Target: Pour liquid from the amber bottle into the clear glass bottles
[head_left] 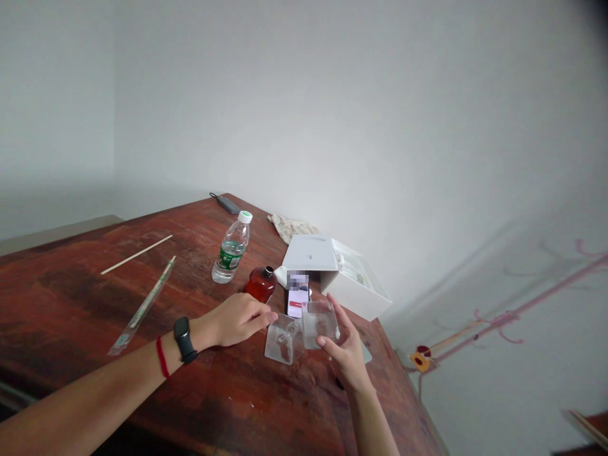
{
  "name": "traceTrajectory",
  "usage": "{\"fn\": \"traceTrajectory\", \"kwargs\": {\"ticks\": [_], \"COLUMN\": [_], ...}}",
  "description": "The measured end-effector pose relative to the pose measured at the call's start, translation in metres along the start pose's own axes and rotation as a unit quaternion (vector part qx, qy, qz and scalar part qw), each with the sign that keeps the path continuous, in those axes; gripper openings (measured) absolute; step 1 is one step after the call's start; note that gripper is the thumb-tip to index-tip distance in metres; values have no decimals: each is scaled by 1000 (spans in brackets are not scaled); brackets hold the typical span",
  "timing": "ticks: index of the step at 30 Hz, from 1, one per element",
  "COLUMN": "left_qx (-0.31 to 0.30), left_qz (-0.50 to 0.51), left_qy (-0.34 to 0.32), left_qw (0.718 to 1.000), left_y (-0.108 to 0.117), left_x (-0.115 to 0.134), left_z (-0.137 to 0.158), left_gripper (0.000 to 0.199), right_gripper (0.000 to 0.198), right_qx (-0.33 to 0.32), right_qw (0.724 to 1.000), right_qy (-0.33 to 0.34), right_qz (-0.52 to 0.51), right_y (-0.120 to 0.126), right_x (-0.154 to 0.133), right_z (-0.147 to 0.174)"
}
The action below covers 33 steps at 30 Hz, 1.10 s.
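One clear plastic square (311,332): we found it in the right hand (335,332), raised just in front of the phone (298,304), slightly to its right. The grip was closed on the square, thumb on the near face, fingers at the far side.

One loose plastic square (278,345), clear: we noted it flat on the table, nearer to us than the phone.

One left hand (240,320), palm down, fingers loosely bent, to the left of the phone; its fingertips lay at the edge of the loose square. We could not tell whether they touched it, nor whether anything sat under the palm. On that wrist we listed a black watch (184,340) and a red cord (162,358).

One red bottle (260,285), dark neck, just left of the phone. One water bottle (230,256), upright, green label, white cap, farther left. One white box (308,252), just behind the phone; one open white tray (356,288), behind and to its right.

One patterned cloth (294,228), beyond the phone. One bare stick (136,254) and one wrapped pair of chopsticks (147,304), well to its left. All these we saw on a reddish wooden table (213,399).
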<state>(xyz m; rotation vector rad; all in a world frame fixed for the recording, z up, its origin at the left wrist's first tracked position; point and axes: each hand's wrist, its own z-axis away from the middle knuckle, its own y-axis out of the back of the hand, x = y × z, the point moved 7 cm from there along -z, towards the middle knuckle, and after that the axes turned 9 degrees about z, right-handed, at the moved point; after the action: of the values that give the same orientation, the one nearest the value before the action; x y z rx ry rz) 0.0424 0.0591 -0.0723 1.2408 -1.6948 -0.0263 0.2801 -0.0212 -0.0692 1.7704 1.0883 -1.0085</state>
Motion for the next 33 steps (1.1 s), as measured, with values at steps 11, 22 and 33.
{"fn": "traceTrajectory", "kwargs": {"ticks": [11, 22, 33], "left_qx": [-10, -21, -13], "left_qz": [-13, -31, -47], "left_qy": [2, 0, -17], "left_qw": [1000, 999, 999], "left_y": [-3, -2, 0], "left_x": [-1, 2, 7], "left_z": [0, -1, 0], "left_gripper": [57, 54, 54], "right_gripper": [85, 87, 88], "right_qx": [-3, -20, -67], "right_qw": [986, 962, 944], "right_qy": [86, 149, 174], "right_qz": [144, 227, 271], "right_y": [-7, -17, -19], "right_x": [-27, -44, -48], "right_z": [10, 10, 4]}}
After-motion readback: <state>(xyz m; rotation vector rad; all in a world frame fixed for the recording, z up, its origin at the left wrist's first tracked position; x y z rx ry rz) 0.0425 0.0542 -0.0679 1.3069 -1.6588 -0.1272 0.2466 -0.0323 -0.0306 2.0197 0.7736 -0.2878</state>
